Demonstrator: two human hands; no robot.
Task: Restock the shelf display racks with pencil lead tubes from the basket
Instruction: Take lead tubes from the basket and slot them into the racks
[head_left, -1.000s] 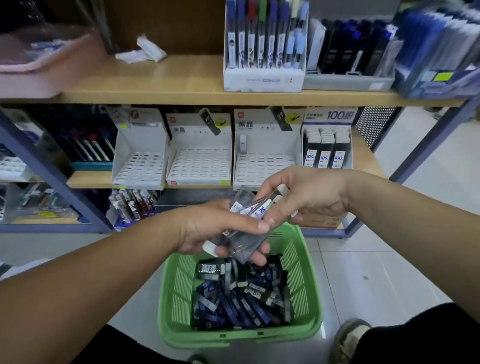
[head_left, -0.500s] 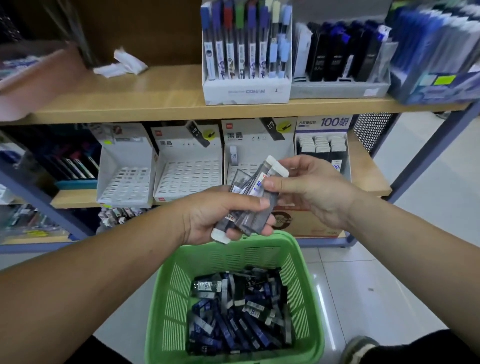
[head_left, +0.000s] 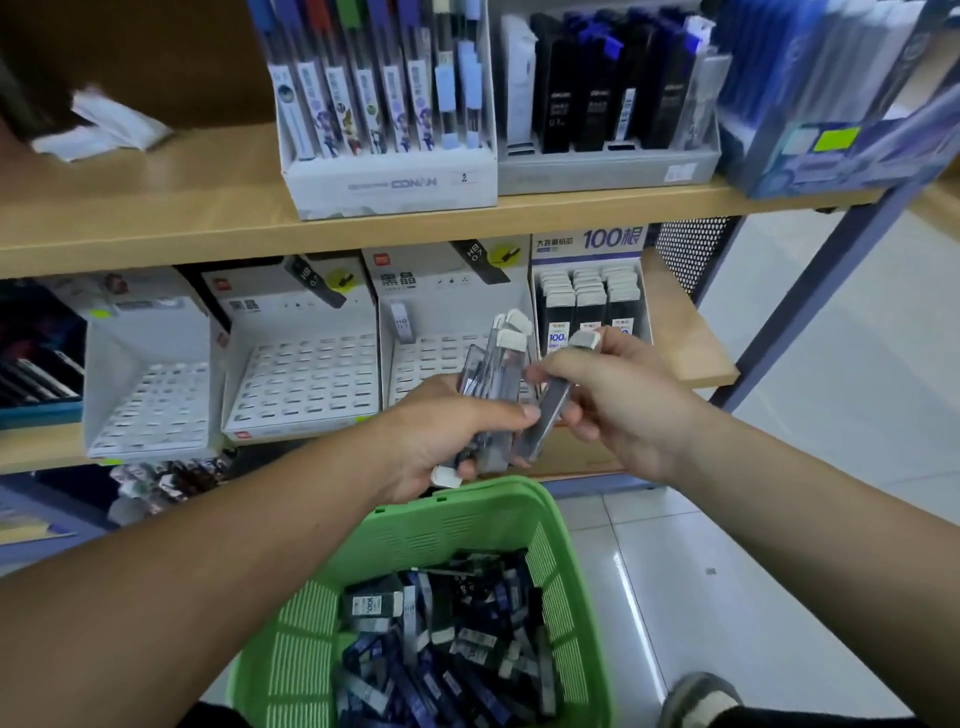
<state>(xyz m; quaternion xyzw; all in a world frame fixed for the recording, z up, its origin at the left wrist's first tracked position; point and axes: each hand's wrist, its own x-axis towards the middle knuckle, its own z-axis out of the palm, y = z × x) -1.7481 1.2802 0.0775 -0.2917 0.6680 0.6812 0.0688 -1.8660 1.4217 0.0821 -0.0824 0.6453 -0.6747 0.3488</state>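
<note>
Above the green basket, a person's left hand gripped a bundle of lead tubes while the right hand pinched a single tube just beside it. Next, seemingly, that tube needed guiding upright into a free slot of the white rack behind.

There is one view only, from the wide-angle camera on my head, facing forward and down. My left hand and right hand sit close at mid-frame, forearms running in from the near corners. The green slotted plastic basket lies nearest, below; the light wooden shelves fill the far upper half, pale floor tiles right.
</note>
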